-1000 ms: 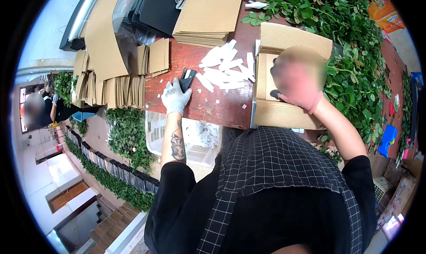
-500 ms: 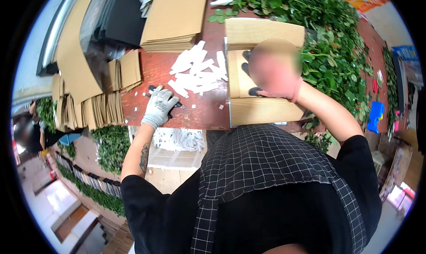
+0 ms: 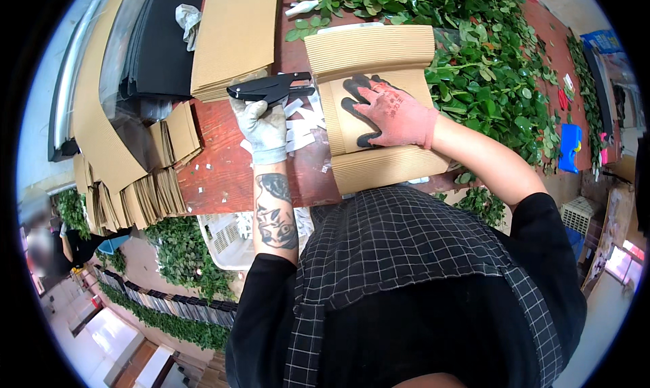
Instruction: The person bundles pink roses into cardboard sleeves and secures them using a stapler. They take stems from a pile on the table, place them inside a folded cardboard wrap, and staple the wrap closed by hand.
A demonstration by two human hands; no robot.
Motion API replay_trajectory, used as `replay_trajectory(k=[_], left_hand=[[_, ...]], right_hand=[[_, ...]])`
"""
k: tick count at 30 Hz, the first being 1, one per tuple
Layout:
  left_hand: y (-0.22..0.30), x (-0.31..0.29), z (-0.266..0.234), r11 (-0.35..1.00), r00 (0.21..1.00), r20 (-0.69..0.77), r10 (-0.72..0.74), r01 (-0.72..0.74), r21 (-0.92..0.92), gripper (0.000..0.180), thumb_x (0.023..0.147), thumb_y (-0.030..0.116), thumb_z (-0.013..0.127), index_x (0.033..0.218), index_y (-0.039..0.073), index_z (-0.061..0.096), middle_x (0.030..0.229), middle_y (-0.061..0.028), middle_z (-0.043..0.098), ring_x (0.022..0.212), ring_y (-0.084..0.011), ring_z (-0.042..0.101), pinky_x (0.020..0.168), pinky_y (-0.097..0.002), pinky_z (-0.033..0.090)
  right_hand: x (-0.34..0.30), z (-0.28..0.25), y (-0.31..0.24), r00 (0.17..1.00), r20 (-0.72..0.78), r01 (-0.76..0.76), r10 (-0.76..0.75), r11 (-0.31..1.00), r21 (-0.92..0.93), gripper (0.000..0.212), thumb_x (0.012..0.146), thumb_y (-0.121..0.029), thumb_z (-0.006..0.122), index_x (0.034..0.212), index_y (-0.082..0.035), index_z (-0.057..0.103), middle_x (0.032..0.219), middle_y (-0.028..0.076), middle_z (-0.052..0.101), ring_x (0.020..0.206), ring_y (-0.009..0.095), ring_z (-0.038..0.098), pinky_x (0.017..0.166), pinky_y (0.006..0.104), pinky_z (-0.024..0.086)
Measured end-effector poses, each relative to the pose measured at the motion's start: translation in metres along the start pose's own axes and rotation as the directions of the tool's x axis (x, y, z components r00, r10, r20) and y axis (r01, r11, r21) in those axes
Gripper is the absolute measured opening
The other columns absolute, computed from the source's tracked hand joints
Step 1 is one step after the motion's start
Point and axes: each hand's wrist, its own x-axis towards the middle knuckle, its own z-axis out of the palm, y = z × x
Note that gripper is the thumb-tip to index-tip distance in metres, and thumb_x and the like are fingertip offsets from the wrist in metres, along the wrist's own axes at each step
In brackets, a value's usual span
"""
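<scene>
My left hand [image 3: 263,127], in a pale grey glove, is wrapped round a black stapler [image 3: 269,88]. The stapler's jaw end points right, toward the cardboard's left edge. My right hand [image 3: 389,114], in a pink glove with black fingertips, lies with fingers spread on a flat inner cardboard panel [image 3: 338,127]. Above and below that panel run folded flaps of ribbed corrugated cardboard [image 3: 369,48], and a clear plastic sheet shows along its left side. White paper strips [image 3: 298,134] lie on the table beneath and beside my left hand.
A tall stack of flat cardboard [image 3: 233,36] stands at the back left, beside black sheets [image 3: 166,42]. Smaller cardboard pieces [image 3: 145,202] fill the table's left edge. Leafy green stems [image 3: 484,83] cover the right side. Below the table's edge sits a white plastic crate [image 3: 220,246].
My left hand has picked the stapler up off the table and carried it up and right, beside the cardboard. My right hand stays spread on the panel. The whole view has shifted slightly.
</scene>
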Motion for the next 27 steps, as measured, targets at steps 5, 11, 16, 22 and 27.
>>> replay_trajectory(k=[5, 11, 16, 22, 27], left_hand=[[-0.008, 0.000, 0.015, 0.996, 0.999, 0.007, -0.039, 0.040, -0.080, 0.065, 0.059, -0.005, 0.050, 0.121, 0.012, 0.059, 0.123, -0.0118, 0.059, 0.122, -0.0342, 0.052, 0.109, -0.0598, 0.034], [-0.017, 0.009, 0.028, 0.993, 0.996, 0.086, -0.033, 0.043, -0.114, 0.063, 0.055, -0.006, 0.052, 0.114, 0.012, 0.062, 0.113, -0.0137, 0.064, 0.118, -0.0359, 0.055, 0.109, -0.0643, 0.031], [-0.018, 0.022, 0.021, 0.998, 0.991, 0.124, 0.052, -0.048, -0.036, 0.053, 0.055, -0.012, 0.048, 0.101, 0.012, 0.062, 0.097, -0.0106, 0.063, 0.098, -0.0327, 0.060, 0.103, -0.0561, 0.042], [-0.021, 0.024, 0.028, 0.999, 0.997, -0.069, 0.027, -0.025, 0.031, 0.046, 0.063, -0.010, 0.047, 0.102, 0.011, 0.061, 0.100, -0.0110, 0.063, 0.099, -0.0335, 0.060, 0.101, -0.0562, 0.043], [0.029, 0.010, -0.004, 0.981, 0.992, 0.008, 0.123, -0.123, 0.149, 0.061, 0.067, -0.010, 0.047, 0.125, 0.010, 0.056, 0.121, -0.0105, 0.059, 0.118, -0.0310, 0.054, 0.103, -0.0526, 0.043]], right_hand=[[0.001, -0.005, -0.003, 0.994, 0.082, -0.066, 0.065, 0.998, 0.008, 0.072, 0.082, -0.049, 0.062, 0.138, -0.008, 0.046, 0.145, 0.023, 0.037, 0.136, 0.039, 0.034, 0.114, 0.0435, 0.026], [0.000, 0.007, 0.002, 0.999, 0.019, -0.048, 0.048, 0.999, 0.010, 0.072, 0.080, -0.048, 0.066, 0.136, -0.007, 0.047, 0.143, 0.023, 0.039, 0.132, 0.040, 0.038, 0.113, 0.0442, 0.028], [-0.002, -0.001, -0.002, 0.999, 0.004, -0.039, 0.039, 0.998, 0.047, 0.071, 0.080, -0.048, 0.066, 0.135, -0.007, 0.048, 0.143, 0.022, 0.040, 0.133, 0.039, 0.038, 0.112, 0.0442, 0.029], [0.003, -0.004, 0.000, 0.999, -0.045, 0.027, -0.026, 0.999, 0.036, 0.074, 0.077, -0.049, 0.068, 0.134, -0.006, 0.049, 0.142, 0.025, 0.038, 0.130, 0.041, 0.039, 0.112, 0.0443, 0.029], [0.008, -0.019, -0.009, 1.000, 0.022, -0.015, 0.016, 0.999, -0.039, 0.072, 0.072, -0.048, 0.072, 0.131, -0.011, 0.052, 0.136, 0.019, 0.045, 0.127, 0.040, 0.041, 0.105, 0.0473, 0.036]])
